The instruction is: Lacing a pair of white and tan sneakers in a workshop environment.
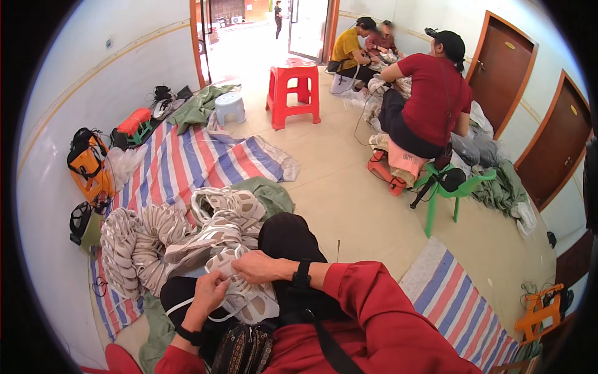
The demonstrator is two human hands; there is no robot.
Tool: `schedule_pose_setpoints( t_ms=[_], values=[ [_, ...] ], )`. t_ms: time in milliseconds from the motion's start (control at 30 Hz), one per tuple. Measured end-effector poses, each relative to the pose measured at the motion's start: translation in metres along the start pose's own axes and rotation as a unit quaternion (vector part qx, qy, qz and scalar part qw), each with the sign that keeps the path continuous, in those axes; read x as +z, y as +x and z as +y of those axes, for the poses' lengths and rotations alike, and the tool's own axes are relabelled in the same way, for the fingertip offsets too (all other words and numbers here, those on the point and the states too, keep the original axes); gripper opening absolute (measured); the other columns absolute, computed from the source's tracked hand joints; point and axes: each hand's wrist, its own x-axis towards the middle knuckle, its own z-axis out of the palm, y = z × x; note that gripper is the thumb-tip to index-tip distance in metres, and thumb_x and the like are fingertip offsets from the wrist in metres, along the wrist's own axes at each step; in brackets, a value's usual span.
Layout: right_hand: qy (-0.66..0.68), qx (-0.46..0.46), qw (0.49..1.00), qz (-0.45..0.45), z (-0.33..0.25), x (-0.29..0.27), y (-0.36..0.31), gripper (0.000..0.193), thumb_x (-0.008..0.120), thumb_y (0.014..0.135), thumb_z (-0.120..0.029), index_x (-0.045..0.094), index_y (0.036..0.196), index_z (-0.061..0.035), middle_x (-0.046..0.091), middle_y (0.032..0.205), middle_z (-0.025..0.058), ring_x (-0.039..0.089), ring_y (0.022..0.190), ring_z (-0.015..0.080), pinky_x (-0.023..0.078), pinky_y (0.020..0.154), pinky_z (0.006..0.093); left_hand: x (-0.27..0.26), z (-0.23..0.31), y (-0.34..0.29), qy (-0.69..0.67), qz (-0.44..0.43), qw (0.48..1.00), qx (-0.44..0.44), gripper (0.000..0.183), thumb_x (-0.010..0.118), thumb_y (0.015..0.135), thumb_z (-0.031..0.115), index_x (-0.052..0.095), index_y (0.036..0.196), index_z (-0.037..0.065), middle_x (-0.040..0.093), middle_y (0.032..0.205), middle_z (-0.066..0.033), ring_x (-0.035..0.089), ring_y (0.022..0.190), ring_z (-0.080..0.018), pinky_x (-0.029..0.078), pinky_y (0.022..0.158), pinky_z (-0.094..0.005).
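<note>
A beige and white sneaker (252, 302) rests on my lap between my dark-trousered legs. My left hand (212, 290) is closed in a pinch at its lacing, and a white shoelace (182, 306) loops out beside that hand. Across the upper part of the same shoe lies my right hand (254, 267), its fingers bent and pressed together at the laces. What exactly the right fingertips grip is too small to make out. Just beyond my hands is a heap of similar sneakers (215, 234), with long rows of nested shoes (121, 249) to its left.
Striped sheeting (205, 156) covers floor on the left, with another striped sheet (461, 299) at right. A red stool (293, 93) and a small pale stool (230, 107) stand ahead. Co-workers (430, 100) sit at right by a green chair (451, 187). An open doorway (261, 31) is at the back.
</note>
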Motion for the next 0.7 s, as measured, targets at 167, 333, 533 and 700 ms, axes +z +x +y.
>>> schedule_pose_setpoints(
  t_ms=[167,333,533,700],
  values=[
    [-0.131,0.007,0.991,-0.023,0.0,-0.042,-0.03,0.015,0.057,0.074,-0.015,0.059,0.081,-0.0022,0.062,0.068,0.0196,0.064,0.066,0.0388,0.049,0.054,0.0482,-0.035,0.004,-0.024,-0.206,-0.068,0.969,-0.117,0.01,0.062,0.082,0.01,0.063,0.081,0.0,0.055,0.055,-0.0009,0.051,0.048,-0.0075,0.041,0.046,-0.0246],
    [-0.204,0.151,0.967,0.033,0.02,-0.117,-0.098,0.008,0.054,0.082,-0.016,0.055,0.081,-0.0083,0.06,0.072,0.0155,0.061,0.068,0.0385,0.047,0.059,0.0482,-0.07,0.035,-0.018,-0.22,-0.096,0.969,-0.053,0.009,0.057,0.088,0.009,0.061,0.086,0.002,0.051,0.059,0.0025,0.046,0.047,-0.0046,0.037,0.043,-0.022],
    [-0.306,0.176,0.921,0.164,0.078,-0.174,-0.185,0.009,0.054,0.084,-0.007,0.047,0.079,-0.0018,0.051,0.067,0.0228,0.054,0.069,0.0437,0.04,0.059,0.0493,-0.066,0.039,-0.011,-0.211,-0.107,0.969,-0.076,0.011,0.057,0.087,0.008,0.061,0.093,0.0,0.056,0.069,0.0003,0.053,0.062,-0.006,0.042,0.056,-0.0217],
    [-0.378,0.227,0.863,0.247,0.101,-0.205,-0.231,0.011,0.053,0.09,-0.013,0.047,0.086,-0.0041,0.056,0.073,0.0234,0.057,0.074,0.0436,0.042,0.06,0.0493,-0.032,0.023,-0.008,-0.046,-0.081,0.994,0.061,0.019,0.057,0.084,0.007,0.059,0.102,0.003,0.064,0.091,-0.0116,0.062,0.086,-0.0247,0.049,0.075,-0.0352]
  ],
)
